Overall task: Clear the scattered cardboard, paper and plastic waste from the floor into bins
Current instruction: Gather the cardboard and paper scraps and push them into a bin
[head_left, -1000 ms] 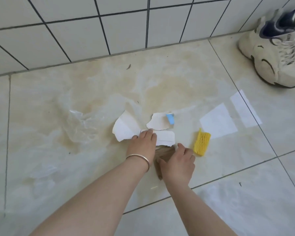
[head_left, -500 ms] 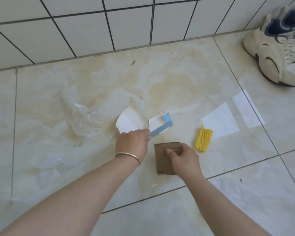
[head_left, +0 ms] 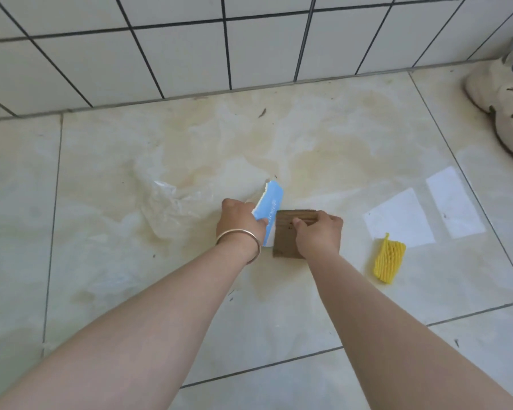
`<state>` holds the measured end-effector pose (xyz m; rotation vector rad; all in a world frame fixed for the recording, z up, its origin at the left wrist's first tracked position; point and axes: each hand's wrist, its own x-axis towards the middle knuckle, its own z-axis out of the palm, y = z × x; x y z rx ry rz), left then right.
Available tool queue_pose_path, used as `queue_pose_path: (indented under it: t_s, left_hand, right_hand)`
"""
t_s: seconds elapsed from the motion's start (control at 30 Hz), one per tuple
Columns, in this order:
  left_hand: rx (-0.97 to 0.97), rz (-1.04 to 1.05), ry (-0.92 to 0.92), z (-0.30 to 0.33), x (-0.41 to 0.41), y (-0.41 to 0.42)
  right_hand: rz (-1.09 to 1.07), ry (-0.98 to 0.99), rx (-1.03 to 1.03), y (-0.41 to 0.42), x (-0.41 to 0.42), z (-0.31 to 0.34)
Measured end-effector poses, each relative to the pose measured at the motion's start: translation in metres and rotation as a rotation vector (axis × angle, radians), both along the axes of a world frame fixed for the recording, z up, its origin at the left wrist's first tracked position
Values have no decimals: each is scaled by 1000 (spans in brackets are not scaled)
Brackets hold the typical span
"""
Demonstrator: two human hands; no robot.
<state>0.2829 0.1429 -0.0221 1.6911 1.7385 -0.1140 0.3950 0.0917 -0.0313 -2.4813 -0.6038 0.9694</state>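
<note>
Brown corrugated cardboard, a flat rectangular piece, sits between the two hands; the right hand grips its upper right part, thumb curled over the face and fingers wrapped behind the top edge. Whether its lower edge touches the glossy beige floor tiles cannot be told. Touching the cardboard's left edge is a torn blue-and-white paper scrap, standing upward and held in the left hand, whose fingers curl round its lower part. A thin silver bangle circles the left wrist.

Left of the left hand, a crumpled sheet of clear plastic film lies on the floor, near the knuckles but apart from them. To the right of the right hand, well apart, a yellow foam net sleeve lies flat on the tile. Two bright rectangular patches show on the floor beyond it. A cream chunky sneaker rests at the far right edge, near the white tiled wall.
</note>
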Motion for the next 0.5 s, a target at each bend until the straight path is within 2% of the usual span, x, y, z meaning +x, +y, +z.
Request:
queue_pose_path:
  t_s: [0.07,0.27,0.4,0.5]
  left_hand:
    - [-7,14,-10,-1,-2,-4]
    - [-32,237,-169,14,-33,-11]
    - [-35,353,-450,41,-54,-34]
    - [-62,382,-660,71,-72,-56]
  right_hand:
    - [-73,61,40,-7,-7,-1]
    - [-214,219,269,-29,-11,19]
    - [-235,490,379,-36,-19,56]
    - [-91,532,394,-41,-39,86]
